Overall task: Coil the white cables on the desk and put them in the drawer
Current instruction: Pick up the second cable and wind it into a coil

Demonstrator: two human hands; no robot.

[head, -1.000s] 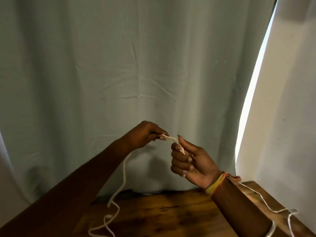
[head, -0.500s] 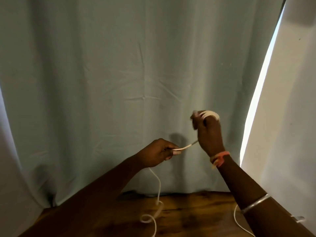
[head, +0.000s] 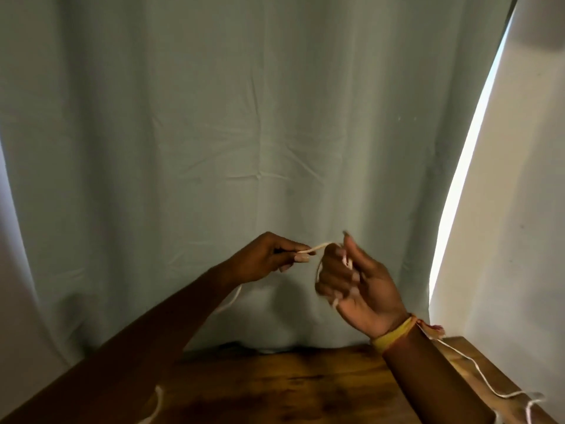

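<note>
A thin white cable [head: 318,247] stretches between my two hands, held up in front of the curtain above the desk. My left hand [head: 269,258] pinches it between thumb and fingers. My right hand [head: 354,283], palm toward me, has its fingers curled with the cable wound round them. The slack drops behind my left forearm and reappears on the wooden desk [head: 275,387] at the lower left. A second white cable [head: 477,368] lies along the desk's right side.
A pale green curtain [head: 244,133] hangs right behind the desk. A white wall [head: 519,240] stands to the right, with a bright gap between the two. The desk's right edge runs under the second cable. No drawer is in view.
My right hand has come down from its raised position and turned palm toward me, taking another turn of cable. My left hand has risen slightly, still pinching the cable.
</note>
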